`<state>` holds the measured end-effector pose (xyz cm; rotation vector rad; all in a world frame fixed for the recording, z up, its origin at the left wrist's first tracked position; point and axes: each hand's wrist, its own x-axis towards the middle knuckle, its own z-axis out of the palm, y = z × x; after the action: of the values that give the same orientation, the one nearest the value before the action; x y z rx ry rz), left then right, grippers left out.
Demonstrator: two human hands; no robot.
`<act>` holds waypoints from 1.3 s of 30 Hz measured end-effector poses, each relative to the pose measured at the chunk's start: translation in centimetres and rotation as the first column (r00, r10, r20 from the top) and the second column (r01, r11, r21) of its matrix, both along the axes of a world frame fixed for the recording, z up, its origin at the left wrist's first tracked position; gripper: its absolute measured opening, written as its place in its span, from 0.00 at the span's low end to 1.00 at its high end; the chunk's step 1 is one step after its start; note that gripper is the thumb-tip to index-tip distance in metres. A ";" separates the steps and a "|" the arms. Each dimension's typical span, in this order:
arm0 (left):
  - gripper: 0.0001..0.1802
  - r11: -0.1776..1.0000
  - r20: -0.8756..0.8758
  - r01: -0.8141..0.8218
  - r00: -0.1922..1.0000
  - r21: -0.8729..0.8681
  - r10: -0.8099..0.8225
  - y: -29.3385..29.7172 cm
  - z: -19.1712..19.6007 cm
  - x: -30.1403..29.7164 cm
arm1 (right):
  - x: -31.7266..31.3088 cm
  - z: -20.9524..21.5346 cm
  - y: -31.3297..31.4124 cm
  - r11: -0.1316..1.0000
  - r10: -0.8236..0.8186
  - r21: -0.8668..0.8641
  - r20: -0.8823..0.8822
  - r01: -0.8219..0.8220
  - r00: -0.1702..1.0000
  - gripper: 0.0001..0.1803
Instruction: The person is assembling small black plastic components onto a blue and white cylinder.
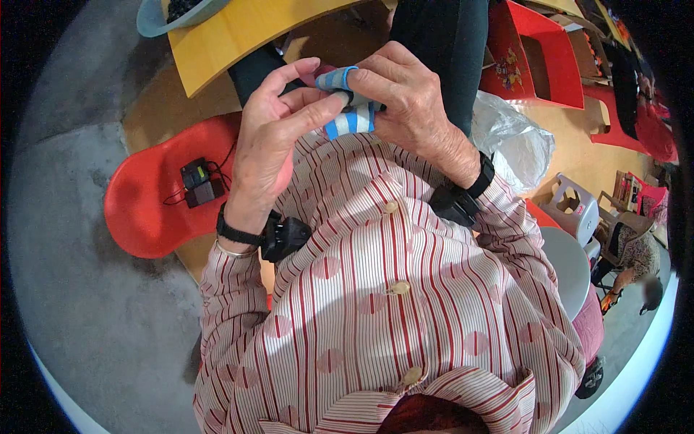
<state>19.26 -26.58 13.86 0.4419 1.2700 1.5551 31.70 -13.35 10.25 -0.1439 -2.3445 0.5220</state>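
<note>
In front of my chest, both hands hold a small piece of blue-and-white striped cloth (pixel 352 123). It looks folded, with one striped part above and another hanging below. My left hand (pixel 273 134) has its thumb pressed against the cloth from the left, with the index finger raised apart. My right hand (pixel 412 101) grips it from the right with bent fingers. Something dark shows between the fingertips, too covered to name. Each wrist wears a black strap with a black device on it.
A red chair (pixel 148 195) on the left carries small black devices (pixel 201 184) with cables. Ahead is a yellow tabletop (pixel 238 40) with a blue-grey basin (pixel 150 22). To the right are a clear plastic bag (pixel 513 137), a red bin (pixel 535 58), a grey stool (pixel 578 213) and another person (pixel 636 249).
</note>
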 end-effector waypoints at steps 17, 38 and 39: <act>0.21 0.997 -0.212 0.064 0.975 -0.042 -0.071 1.3 -1.3 0.7 | 0.7 -0.1 0.3 0.997 -0.006 0.077 0.096 -0.002 0.995 0.23; 0.22 0.981 -0.021 0.191 0.981 -0.020 -0.192 0.8 -2.4 -0.1 | 0.9 -0.5 0.7 0.986 0.107 0.111 0.140 -0.123 0.984 0.20; 0.22 0.981 -0.018 0.191 0.981 -0.021 -0.192 0.8 -2.4 -0.1 | 0.9 -0.5 0.7 0.987 0.106 0.109 0.142 -0.122 0.984 0.20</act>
<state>19.18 -25.77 11.45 0.5528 1.2193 1.3788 32.61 -12.66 9.78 0.0105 -2.5210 0.4396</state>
